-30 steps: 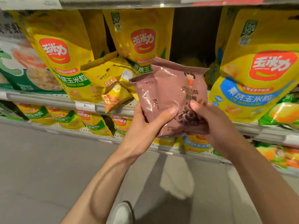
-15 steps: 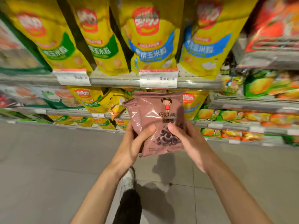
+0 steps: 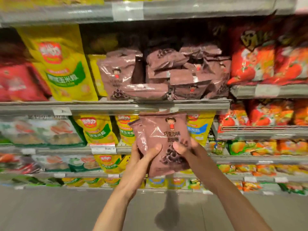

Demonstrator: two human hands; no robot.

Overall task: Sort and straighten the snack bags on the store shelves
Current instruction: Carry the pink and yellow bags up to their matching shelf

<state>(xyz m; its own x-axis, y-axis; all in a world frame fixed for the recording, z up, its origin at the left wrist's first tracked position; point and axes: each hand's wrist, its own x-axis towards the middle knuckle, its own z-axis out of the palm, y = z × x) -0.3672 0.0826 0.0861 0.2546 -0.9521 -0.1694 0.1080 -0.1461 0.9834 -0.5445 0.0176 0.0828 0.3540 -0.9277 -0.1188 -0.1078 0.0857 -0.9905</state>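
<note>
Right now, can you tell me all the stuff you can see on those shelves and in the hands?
Held brown bags: at least two, brown, stacked in both hands below the middle shelf.
Brown bag pile: many, brown, jumbled on the middle shelf, centre.
Yellow bags: many, yellow with green or blue labels, left and lower shelves.
Red bags: several, red-orange, right shelves.
Shelves: several, grey metal, with price tags.
Floor: grey, bottom.
Left hand: grip on the held bags.
Right hand: grip on the held bags.
</note>
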